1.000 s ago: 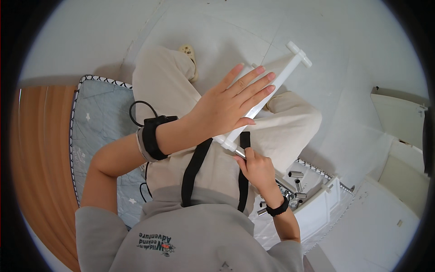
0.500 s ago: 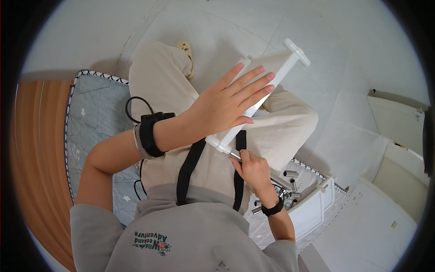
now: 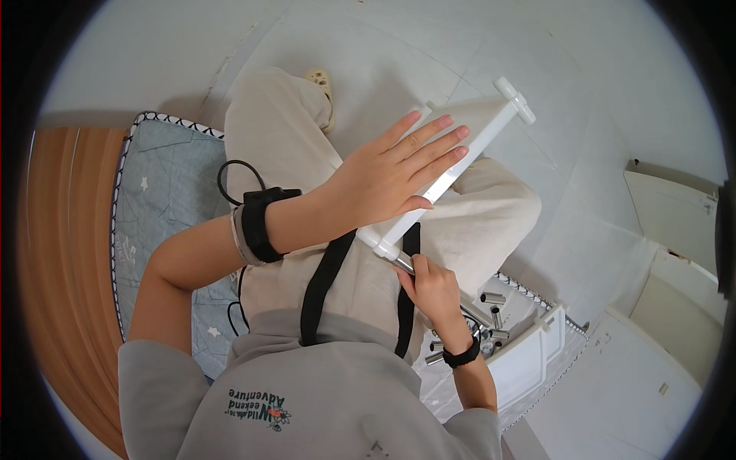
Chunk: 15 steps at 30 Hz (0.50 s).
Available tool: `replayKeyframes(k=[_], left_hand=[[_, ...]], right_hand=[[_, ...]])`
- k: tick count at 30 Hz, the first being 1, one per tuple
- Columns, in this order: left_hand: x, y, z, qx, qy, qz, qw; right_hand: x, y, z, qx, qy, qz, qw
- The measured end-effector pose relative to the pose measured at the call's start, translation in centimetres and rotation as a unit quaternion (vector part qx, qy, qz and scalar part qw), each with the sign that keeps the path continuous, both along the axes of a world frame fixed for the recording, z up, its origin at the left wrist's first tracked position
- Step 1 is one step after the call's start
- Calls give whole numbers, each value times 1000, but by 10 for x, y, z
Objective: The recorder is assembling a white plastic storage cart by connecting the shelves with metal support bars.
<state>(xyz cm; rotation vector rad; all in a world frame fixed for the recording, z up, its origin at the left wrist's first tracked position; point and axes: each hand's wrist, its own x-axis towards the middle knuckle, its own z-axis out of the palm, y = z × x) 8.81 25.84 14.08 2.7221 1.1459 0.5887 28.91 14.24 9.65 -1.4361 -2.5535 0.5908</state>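
A white plastic shelf panel [image 3: 491,132] with round sockets at its corners stands tilted over my lap. My left hand [image 3: 391,165] lies flat against it, fingers stretched out and apart, covering part of its face. At the panel's near corner socket [image 3: 379,244], a short silver metal tube [image 3: 404,263] juts out toward me. My right hand [image 3: 431,290] is closed around this tube, thumb along its side. How deep the tube sits in the socket cannot be seen.
Several loose silver tubes [image 3: 493,298] lie on a mat to my right, beside another white panel [image 3: 529,360]. A blue-grey star-patterned mat [image 3: 165,184] is under me at the left, next to a brown wooden surface [image 3: 69,268]. White boards [image 3: 667,199] stand at the far right.
The panel and both hands appear slightly lower and further right in the picture, as the whole view has shifted a little. Both hands keep the same hold.
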Motion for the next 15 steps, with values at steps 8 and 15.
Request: replayKeyframes(k=[8,15], left_hand=[[3,1,-1,-5,-6,-8,1000],[5,5,3,-11,-27,-12,1000]], right_hand=[[0,1,1,5,8,1,1000],[1,1,0,8,14,-3,1000]])
